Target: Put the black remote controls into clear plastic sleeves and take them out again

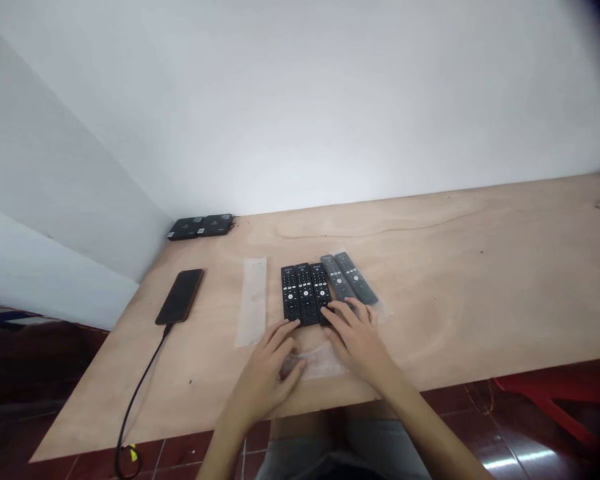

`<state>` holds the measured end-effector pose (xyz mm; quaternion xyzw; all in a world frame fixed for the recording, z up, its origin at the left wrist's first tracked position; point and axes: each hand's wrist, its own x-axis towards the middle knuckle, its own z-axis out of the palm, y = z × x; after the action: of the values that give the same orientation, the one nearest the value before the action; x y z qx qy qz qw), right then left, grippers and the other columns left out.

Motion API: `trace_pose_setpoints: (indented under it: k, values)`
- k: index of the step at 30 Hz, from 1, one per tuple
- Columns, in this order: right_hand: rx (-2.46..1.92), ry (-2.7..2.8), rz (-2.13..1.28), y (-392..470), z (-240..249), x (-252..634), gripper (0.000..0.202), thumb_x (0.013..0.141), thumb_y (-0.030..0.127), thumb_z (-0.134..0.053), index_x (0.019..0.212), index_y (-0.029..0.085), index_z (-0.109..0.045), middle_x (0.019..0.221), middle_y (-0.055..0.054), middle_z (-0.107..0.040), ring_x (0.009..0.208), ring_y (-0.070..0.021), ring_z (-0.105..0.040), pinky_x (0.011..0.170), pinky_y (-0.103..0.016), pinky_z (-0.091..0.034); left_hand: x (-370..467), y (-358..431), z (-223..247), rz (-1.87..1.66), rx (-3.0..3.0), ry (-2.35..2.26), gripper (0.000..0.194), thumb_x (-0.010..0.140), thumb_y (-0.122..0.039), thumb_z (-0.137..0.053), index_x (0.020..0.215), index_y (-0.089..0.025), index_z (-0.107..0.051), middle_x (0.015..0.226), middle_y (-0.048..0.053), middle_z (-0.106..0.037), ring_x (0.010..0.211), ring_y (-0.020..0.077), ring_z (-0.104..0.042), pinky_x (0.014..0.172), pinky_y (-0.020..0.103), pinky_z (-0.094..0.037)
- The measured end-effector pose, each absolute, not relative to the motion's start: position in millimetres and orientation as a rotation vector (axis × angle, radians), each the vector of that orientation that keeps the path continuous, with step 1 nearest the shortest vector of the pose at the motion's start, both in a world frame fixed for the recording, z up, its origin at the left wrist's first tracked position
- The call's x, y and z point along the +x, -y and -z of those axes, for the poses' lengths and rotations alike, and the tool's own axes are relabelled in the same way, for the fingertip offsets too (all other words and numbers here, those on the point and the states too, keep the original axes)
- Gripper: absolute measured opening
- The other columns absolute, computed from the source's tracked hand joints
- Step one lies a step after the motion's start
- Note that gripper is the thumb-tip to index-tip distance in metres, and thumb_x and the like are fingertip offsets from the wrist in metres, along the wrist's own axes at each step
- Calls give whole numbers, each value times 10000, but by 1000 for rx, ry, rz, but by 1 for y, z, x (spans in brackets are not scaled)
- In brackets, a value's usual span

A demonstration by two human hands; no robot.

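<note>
Three black remote controls (306, 293) lie side by side on the wooden table, buttons up. With fingers stretched out, my left hand (270, 373) touches the lower end of the leftmost one. My right hand (357, 340) has its fingers spread, the fingertips at the lower right edge of the third remote. Two more remotes (353, 277), greyish under clear plastic sleeves, lie tilted just right of the row; my right hand partly covers their lower ends. A flat translucent plastic sleeve (253, 300) rests left of the row. Another plastic sleeve (323, 363) lies between my hands, partly hidden.
A smartphone (181, 297) with a black cable (140, 387) lies on the left of the table (480, 287). Two black boxes (201, 227) sit in the far left corner by the wall. A red chair (555, 393) stands beyond the front edge at right.
</note>
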<state>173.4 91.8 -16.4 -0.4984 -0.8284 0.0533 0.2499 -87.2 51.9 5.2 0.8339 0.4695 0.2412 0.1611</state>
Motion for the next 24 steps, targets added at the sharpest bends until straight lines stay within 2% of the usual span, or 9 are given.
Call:
trace_pose_setpoints:
  k: [3, 7, 13, 20, 24]
  values:
    - [-1288, 2200, -206, -90, 14, 179, 358, 1130, 274, -546, 1465, 265, -673, 1482, -127, -675, 1413, -392, -500, 1175, -615, -391, -88, -51, -7, -676, 2386, -1344, 76, 1016, -234, -696, 1090, -248, -688, 1650, 99, -537, 1545, 340, -480, 1241, 553, -510]
    - [-1078, 2256, -315, -78, 9, 190, 288, 1109, 265, -598, 1377, 269, -701, 1388, -122, -680, 1290, -348, -545, 1140, -567, -437, -90, -43, -7, -725, 2388, -1391, 240, 1007, -293, -742, 1243, -260, -709, 1651, 123, -507, 1508, 364, -498, 1204, 547, -528]
    - [-1117, 2411, -392, -58, 7, 205, 238, 1103, 238, -612, 1327, 260, -687, 1299, -114, -686, 1186, -334, -573, 1048, -522, -500, -97, -32, 8, -772, 2350, -1522, 160, 1087, -238, -610, 1198, -263, -722, 1383, 108, -681, 1295, 320, -624, 1114, 517, -558]
    - [-1201, 2441, -397, -58, 13, 231, 277, 1097, 296, -652, 1372, 271, -674, 1370, -119, -686, 1246, -363, -568, 1055, -560, -516, -97, -24, 18, -845, 2228, -1739, 245, 1074, -349, -649, 1301, -282, -712, 1339, 116, -659, 1224, 328, -654, 1053, 502, -578]
    - [-1240, 2422, -374, -58, 16, 248, 318, 1089, 332, -665, 1405, 297, -681, 1436, -120, -667, 1292, -377, -561, 1076, -577, -514, -97, -24, 18, -877, 2124, -1774, 174, 1104, -338, -572, 1166, -261, -715, 1225, 107, -674, 1148, 316, -655, 1020, 496, -563]
